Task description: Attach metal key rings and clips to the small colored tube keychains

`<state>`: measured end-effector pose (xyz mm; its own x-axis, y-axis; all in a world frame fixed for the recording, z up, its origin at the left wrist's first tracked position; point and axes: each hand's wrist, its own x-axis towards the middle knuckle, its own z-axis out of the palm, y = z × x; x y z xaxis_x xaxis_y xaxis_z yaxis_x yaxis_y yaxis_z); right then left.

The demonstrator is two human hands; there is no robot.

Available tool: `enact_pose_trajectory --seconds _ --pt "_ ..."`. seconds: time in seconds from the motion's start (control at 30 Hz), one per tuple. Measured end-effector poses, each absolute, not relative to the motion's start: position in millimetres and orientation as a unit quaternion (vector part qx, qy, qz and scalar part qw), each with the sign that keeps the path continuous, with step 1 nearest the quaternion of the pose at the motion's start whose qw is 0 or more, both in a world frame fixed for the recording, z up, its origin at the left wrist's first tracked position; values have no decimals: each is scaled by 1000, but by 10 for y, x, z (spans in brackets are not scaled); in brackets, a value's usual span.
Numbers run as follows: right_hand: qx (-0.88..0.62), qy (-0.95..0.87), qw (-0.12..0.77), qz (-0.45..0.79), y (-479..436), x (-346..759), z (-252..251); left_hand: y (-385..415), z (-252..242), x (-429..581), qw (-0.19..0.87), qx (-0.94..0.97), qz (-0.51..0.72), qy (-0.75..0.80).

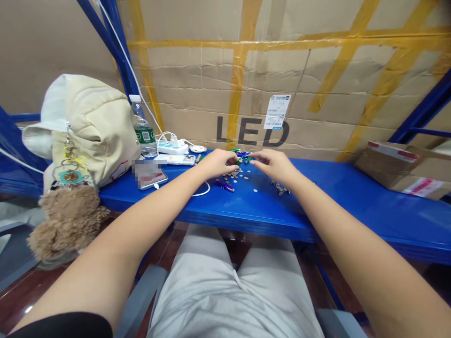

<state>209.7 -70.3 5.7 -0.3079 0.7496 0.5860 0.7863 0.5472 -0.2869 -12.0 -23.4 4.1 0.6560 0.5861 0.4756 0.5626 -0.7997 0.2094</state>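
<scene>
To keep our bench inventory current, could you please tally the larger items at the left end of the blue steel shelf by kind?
Cream padded bag: 1
Clear plastic water bottle: 1
White rectangular power strip: 1
White oval gadget: 1
Flat white phone: 1
Flat silver-edged phone: 1
Total: 6

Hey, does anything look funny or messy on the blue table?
Small round metal pieces lie scattered loose across the blue shelf, and a fuzzy brown teddy bear dangles over its edge from the cream bag.
</scene>
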Motion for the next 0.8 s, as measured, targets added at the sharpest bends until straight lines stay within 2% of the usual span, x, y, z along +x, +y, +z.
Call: enact_pose_trajectory --seconds 0.07,0.17,0.23,0.3,0.53,0.7,0.8 --pt "-527 -780 338 -7 -724 2292 117 -219 39 -132 20 906 271 324" --pt "-606 -760 233 30 -748 2604 170 -214 39 -142 11 908 255 331" --pt "-619 -766 159 62 -760 2742 184 -219 40 -143 6 910 249 332" --pt "-612 -778 121 79 -773 2792 192 -223 40 -141 7 909 249 334" --pt "-581 -797 113 115 -773 2646 145 -218 31 -129 2 911 241 336" --pt "-615 -770 158 61 -691 2606 73 -232 36 -121 2 912 236 335" --pt "-626 -767 137 43 -659 2598 48 -264 48 -112 -1 916 224 333"
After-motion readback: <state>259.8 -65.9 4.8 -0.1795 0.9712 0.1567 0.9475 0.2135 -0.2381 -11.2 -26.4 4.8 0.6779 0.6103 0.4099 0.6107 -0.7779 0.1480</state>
